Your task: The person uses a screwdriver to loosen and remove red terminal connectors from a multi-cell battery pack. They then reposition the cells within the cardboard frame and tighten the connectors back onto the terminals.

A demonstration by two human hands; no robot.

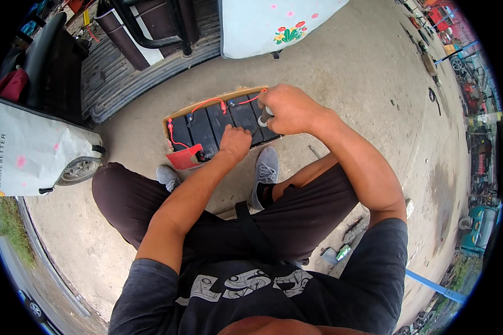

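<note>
Batteries [204,131], a row of black blocks, sit side by side in an open cardboard box [240,92] on a concrete floor [341,72], just beyond the feet of a seated person seen from above. Red wires [223,106] loop across their tops, mostly along the far edge, and a red flap [184,158] stands at the near left corner.

The left hand [236,140] rests on the tops near the middle, fingers bent downward; whether it pinches anything underneath cannot be told. The right hand [289,109] is clenched around a grey cylindrical tool [266,116] over the right end of the row. The tool's working tip is too small to make out.

Grey shoes [267,164] are planted close to the near side of the box, and a thin metal rod [314,151] lies on the floor to the right.

The main danger seems electrical: if the tool has a bare metal end and it bridges two terminals, it could short them, causing sparks or a burn. A slip of the right hand could bring this about. Fingers snagging a loop might also strain a wire at its connection.
</note>
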